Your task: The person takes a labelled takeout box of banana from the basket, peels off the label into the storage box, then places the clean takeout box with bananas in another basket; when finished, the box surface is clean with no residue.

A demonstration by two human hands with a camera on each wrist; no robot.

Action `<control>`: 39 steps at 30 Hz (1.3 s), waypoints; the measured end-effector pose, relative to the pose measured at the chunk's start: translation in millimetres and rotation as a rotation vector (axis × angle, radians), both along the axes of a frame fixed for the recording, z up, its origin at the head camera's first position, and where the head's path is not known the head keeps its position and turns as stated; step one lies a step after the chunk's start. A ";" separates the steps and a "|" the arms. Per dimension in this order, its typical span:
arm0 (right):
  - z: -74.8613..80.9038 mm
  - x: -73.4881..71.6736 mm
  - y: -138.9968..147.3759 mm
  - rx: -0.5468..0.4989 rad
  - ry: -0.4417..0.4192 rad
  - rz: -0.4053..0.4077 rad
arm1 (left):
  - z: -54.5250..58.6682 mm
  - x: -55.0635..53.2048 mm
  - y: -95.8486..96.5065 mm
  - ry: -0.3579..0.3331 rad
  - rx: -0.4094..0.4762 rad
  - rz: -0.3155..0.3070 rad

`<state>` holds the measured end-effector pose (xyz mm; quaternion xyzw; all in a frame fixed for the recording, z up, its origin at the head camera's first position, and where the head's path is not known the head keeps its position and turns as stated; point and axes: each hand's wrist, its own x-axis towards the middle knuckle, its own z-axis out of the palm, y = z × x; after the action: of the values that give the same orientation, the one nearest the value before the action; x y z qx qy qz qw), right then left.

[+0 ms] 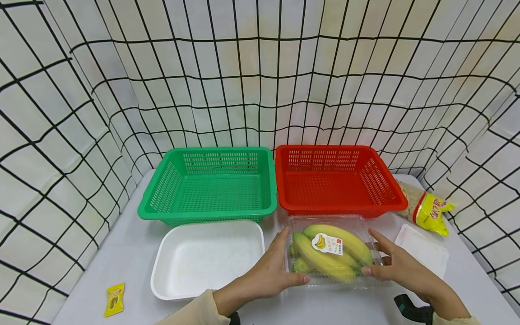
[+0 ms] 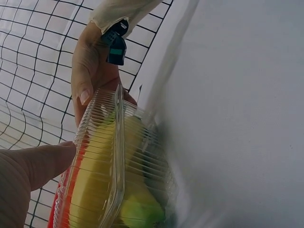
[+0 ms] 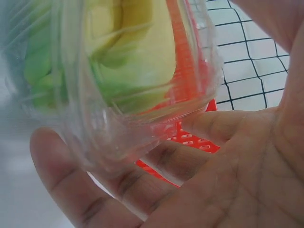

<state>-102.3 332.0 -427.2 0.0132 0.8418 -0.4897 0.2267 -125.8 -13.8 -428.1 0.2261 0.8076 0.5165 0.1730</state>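
Observation:
A clear plastic clamshell box (image 1: 331, 259) with yellow-green bananas (image 1: 349, 237) inside is in front of the red basket in the head view. A white label with a banana picture sits on its lid. My left hand (image 1: 268, 271) holds the box's left side, thumb at the near corner. At the opposite side, my right hand (image 1: 402, 266) holds it with thumb and fingers spread along the edge. The right wrist view shows right-hand fingers (image 3: 137, 185) against a box corner. From the left wrist, the left thumb (image 2: 47, 161) lies beside the ribbed wall; its other fingers are hidden.
A green basket (image 1: 207, 215) and a red basket (image 1: 343, 209) stand at the back. Nearer are a white tray (image 1: 207, 257), a small yellow packet (image 1: 115, 299), a white flat item (image 1: 422, 249) and a yellow-red bag (image 1: 430, 210). Black wire mesh surrounds the table.

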 end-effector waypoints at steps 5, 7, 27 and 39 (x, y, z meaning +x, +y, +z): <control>1.3 -1.2 -1.7 0.033 0.002 -0.024 | -0.8 -0.4 0.9 0.000 0.011 0.006; 3.1 -2.9 -3.2 0.061 0.021 -0.043 | -0.9 -0.9 1.2 0.004 0.015 0.008; 40.9 -18.1 -43.2 0.377 0.481 -0.102 | 1.5 -4.5 3.3 0.005 -0.019 0.009; 34.9 -31.6 -62.7 0.343 0.489 -0.013 | -0.7 -4.9 3.4 -0.002 -0.021 0.003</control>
<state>-133.9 269.2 -392.3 -0.0617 0.9418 -0.3303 0.0085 -130.7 -10.4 -428.8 0.2226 0.8132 0.5084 0.1753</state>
